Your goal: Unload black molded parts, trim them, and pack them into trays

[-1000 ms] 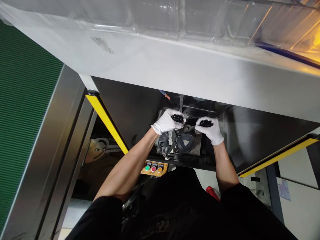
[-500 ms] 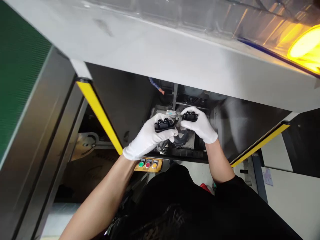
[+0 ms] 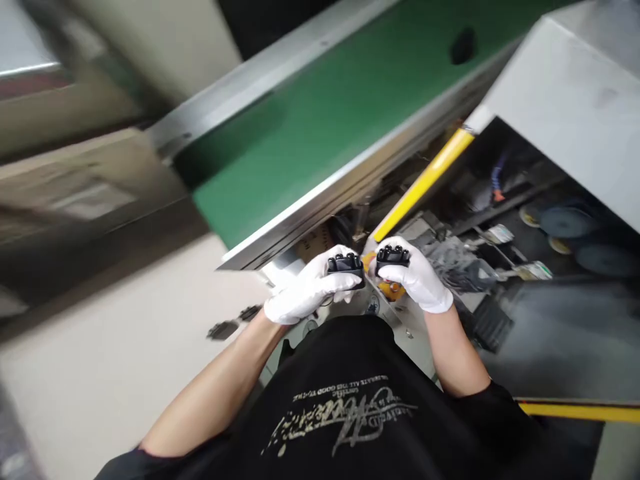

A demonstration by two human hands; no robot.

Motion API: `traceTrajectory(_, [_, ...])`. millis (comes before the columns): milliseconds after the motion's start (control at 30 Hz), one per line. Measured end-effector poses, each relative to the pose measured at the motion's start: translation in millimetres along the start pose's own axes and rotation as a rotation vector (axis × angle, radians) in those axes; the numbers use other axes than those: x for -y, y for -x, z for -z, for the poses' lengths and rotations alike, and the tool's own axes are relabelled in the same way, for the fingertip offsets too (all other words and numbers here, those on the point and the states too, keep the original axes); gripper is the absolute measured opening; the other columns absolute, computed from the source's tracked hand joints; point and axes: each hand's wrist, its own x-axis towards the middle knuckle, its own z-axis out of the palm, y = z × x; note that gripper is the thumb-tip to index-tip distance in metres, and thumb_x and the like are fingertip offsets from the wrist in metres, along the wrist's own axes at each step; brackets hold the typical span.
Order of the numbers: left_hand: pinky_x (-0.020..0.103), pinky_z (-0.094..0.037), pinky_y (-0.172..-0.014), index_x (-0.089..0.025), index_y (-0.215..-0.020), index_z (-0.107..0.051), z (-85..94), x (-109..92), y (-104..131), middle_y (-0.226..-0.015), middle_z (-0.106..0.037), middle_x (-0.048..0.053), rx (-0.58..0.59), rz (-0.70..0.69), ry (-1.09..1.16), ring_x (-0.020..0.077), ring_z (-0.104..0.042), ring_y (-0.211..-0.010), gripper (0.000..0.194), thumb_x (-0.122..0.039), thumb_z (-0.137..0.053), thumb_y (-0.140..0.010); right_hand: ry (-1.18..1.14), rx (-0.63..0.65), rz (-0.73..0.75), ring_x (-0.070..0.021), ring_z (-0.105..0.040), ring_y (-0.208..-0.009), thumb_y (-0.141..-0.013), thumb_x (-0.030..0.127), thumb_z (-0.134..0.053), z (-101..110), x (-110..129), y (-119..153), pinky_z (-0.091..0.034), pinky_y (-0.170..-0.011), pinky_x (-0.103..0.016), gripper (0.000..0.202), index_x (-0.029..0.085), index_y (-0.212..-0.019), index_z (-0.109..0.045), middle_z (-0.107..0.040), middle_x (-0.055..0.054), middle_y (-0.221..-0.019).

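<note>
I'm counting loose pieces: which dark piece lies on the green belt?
The blurred dark piece near the white housing; the two held black pieces sit in the left hand and right hand instead.

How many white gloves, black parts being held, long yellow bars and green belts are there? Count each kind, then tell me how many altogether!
White gloves: 2
Black held parts: 2
Long yellow bars: 2
Green belt: 1
Total: 7
</note>
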Motion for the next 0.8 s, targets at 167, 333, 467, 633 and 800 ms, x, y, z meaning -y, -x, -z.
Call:
traceTrajectory(167, [0.031, -0.043, -0.055, -0.021, -0.078, -0.059, 76.3, 4.8, 136.4, -0.061, -0.061, 0.002, -0.271, -0.126, -0.016, 0.0166, -0.055, -0.057, 0.041, -0.055, -0.082, -0.084, -0.009, 0.333, -0.093, -0.0197, -0.07, -0.072, -0.075, 0.03, -0.085, -134.9, -20.7, -26.8, -0.057, -0.074, -0.035, 0.034, 0.024, -0.101, -0.063, -0.075, 0.001, -0.086])
traceTrajectory(333, [0.032, -0.046, -0.058, -0.024, -0.08, -0.061, 119.2, 14.7, 261.7, -0.066, -0.062, 0.001, -0.655, -0.193, -0.05, 0.018, -0.053, -0.06, 0.033, -0.047, -0.085, -0.081, 0.053, 0.559, -0.126, -0.019, -0.07, -0.077, -0.073, 0.028, -0.088, -268.8, -31.3, -32.0, -0.058, -0.076, -0.035, 0.035, 0.024, -0.099, -0.064, -0.076, 0.001, -0.086])
traceTrajectory(467, [0.033, -0.053, -0.068, -0.024, -0.091, -0.068, 134.6, 30.5, 329.2, -0.081, -0.069, 0.002, -0.877, -0.227, -0.119, 0.0209, -0.061, -0.07, 0.029, -0.042, -0.087, -0.078, 0.069, 0.694, -0.214, -0.0213, -0.073, -0.08, -0.068, 0.019, -0.084, -342.8, -33.1, -22.1, -0.06, -0.077, -0.036, 0.034, 0.026, -0.095, -0.065, -0.077, 0.001, -0.084])
traceTrajectory(633, [0.036, -0.058, -0.083, -0.023, -0.1, -0.075, 142.0, 46.1, 363.6, -0.096, -0.074, 0.005, -0.98, -0.269, -0.182, 0.0261, -0.069, -0.089, 0.031, -0.04, -0.088, -0.078, 0.164, 0.759, -0.192, -0.0214, -0.073, -0.08, -0.064, 0.013, -0.073, -381.3, -40.5, -14.5, -0.06, -0.075, -0.034, 0.032, 0.027, -0.092, -0.066, -0.076, 0.003, -0.085])
traceTrajectory(800, [0.037, -0.06, -0.082, -0.023, -0.104, -0.077, 150.7, 57.0, 366.1, -0.098, -0.076, 0.007, -0.95, -0.291, -0.056, 0.0265, -0.071, -0.089, 0.034, -0.04, -0.09, -0.077, 0.218, 0.73, -0.167, -0.0204, -0.072, -0.082, -0.065, 0.013, -0.071, -392.9, -55.7, -17.1, -0.058, -0.074, -0.032, 0.03, 0.028, -0.09, -0.064, -0.076, 0.004, -0.087])
